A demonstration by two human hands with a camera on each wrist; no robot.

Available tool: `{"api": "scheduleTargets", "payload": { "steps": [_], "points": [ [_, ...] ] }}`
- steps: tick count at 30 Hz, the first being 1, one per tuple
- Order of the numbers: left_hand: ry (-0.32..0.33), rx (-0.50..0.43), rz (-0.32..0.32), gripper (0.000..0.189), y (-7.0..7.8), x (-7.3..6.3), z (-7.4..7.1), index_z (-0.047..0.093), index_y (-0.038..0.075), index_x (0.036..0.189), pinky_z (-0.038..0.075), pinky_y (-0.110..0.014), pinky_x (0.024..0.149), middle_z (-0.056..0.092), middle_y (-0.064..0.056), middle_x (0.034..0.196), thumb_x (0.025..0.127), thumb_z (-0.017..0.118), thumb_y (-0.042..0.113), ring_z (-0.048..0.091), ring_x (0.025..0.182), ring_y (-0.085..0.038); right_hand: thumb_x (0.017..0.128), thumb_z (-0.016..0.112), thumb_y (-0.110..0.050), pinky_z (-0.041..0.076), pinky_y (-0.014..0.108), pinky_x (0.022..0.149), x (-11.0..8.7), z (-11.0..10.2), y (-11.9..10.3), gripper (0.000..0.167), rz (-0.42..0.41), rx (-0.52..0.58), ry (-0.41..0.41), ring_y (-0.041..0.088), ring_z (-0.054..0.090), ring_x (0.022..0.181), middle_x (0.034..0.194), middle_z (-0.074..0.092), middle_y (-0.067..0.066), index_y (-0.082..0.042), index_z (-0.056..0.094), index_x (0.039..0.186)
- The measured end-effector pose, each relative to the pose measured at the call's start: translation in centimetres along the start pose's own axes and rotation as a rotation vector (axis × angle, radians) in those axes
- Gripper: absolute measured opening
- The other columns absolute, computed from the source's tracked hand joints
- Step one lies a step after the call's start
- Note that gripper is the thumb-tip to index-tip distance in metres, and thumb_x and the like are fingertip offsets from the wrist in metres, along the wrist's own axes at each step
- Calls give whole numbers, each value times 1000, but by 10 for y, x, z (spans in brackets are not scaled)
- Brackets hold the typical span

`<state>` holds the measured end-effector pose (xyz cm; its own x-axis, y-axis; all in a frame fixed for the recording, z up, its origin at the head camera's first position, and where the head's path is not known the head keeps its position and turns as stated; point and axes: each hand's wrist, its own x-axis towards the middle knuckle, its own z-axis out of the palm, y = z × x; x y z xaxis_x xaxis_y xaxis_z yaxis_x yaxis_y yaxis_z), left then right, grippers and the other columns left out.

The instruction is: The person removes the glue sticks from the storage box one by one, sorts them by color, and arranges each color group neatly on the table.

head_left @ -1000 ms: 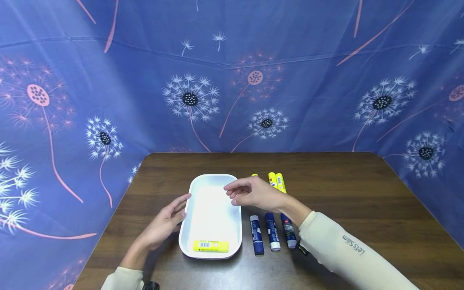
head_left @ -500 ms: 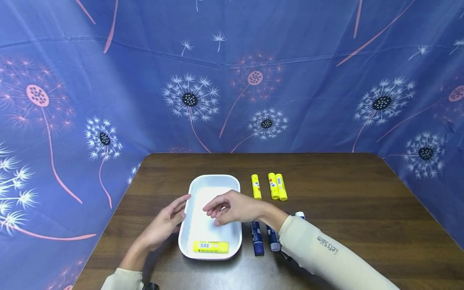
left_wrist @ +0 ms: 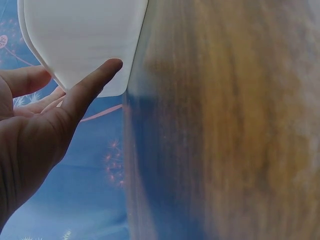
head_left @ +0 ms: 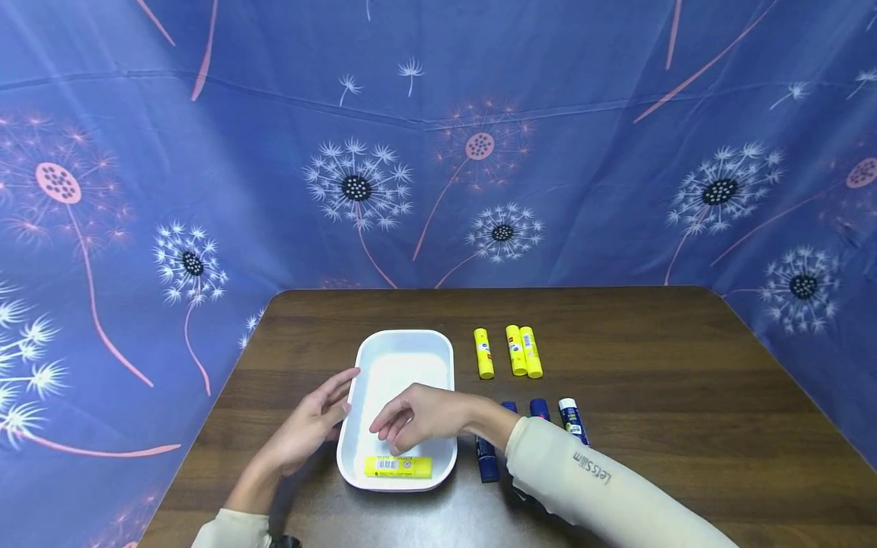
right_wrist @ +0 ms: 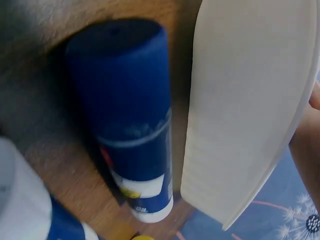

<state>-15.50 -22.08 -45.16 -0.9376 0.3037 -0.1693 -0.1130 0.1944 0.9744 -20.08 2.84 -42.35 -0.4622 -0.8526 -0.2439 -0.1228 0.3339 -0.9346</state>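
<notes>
A white tray (head_left: 393,367) stands on the table, with a yellow glue stick (head_left: 414,468) lying crosswise in its near end. My right hand (head_left: 426,415) hovers inside the tray just above that glue stick, fingers bent and thumb close to its upper edge; nothing shows between them. Against the tray's left side rests my left hand (head_left: 311,417). In the left wrist view, the left hand's fingers are extended, one along the tray's outer wall (left_wrist: 80,45). The right wrist view shows a blue glue stick (right_wrist: 132,100) beside the tray; the right hand's fingers are out of that view.
Right of the tray lie several blue glue sticks (head_left: 488,460), partly hidden by the right forearm. Behind them are three yellow glue sticks (head_left: 483,354), two of them side by side. A blue dandelion-print cloth (head_left: 438,190) hangs beyond the table's far edge.
My right hand has moved left and toward me, from the tray's right rim to just above the yellow glue stick inside. The left hand has stayed at the tray's left side.
</notes>
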Motion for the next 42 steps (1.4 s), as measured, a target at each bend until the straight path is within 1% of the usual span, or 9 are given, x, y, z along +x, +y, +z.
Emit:
{"api": "scheduleTargets", "payload": {
  "steps": [8,12,16,19,24,27,34,38,42],
  "points": [
    [8,19,-4,55,1,-2,1,25,11,163,47,-69,106,21,-27,169,110,41,9,28,153,-51,84,77,1,56,16,79,3,14,-2,35,100,4,9,7,68,86,101,77,9,2,73,118],
    [7,19,-2,55,2,-2,1,25,11,163,47,-69,106,20,-27,170,110,40,9,27,153,-51,83,79,1,54,16,75,6,16,0,31,129,-34,19,6,67,83,94,76,3,2,74,113],
    [3,22,2,55,2,-2,1,25,11,163,47,-69,106,20,-27,170,110,40,9,27,153,-51,83,78,2,51,16,76,8,17,1,28,155,-48,11,6,65,82,91,74,2,1,76,110],
    [1,28,5,55,3,-3,1,25,12,163,47,-70,105,20,-27,170,110,40,9,27,153,-52,82,78,3,50,15,76,9,20,2,28,149,-58,-13,5,63,81,90,73,3,1,76,110],
    [4,32,1,55,3,-2,1,26,12,163,47,-71,105,22,-27,170,110,41,10,28,153,-51,84,78,1,50,15,76,8,25,3,27,134,-113,-47,2,60,79,91,73,4,0,76,111],
    [8,32,-4,55,4,-3,1,26,12,163,47,-70,105,22,-27,169,110,41,10,29,153,-51,84,77,2,49,14,75,9,27,3,27,122,-166,-56,1,59,78,88,71,1,-2,76,111],
    [0,33,7,55,4,-3,0,25,11,163,48,-69,104,21,-27,169,110,41,10,29,152,-52,86,78,-1,50,12,72,11,30,4,26,64,-367,-41,-4,56,74,80,65,-12,-7,78,111],
    [2,38,8,55,4,-2,1,25,12,163,48,-70,104,21,-27,170,110,41,10,28,153,-51,87,78,-2,49,12,71,12,30,4,25,54,-402,-42,-4,55,73,79,63,-13,-8,78,111],
    [18,35,2,55,3,-2,3,26,11,162,49,-70,103,22,-27,169,109,41,8,29,152,-51,87,78,-4,49,12,73,14,30,2,24,43,-441,-62,-5,55,75,81,64,-12,-7,78,111]
  ]
}}
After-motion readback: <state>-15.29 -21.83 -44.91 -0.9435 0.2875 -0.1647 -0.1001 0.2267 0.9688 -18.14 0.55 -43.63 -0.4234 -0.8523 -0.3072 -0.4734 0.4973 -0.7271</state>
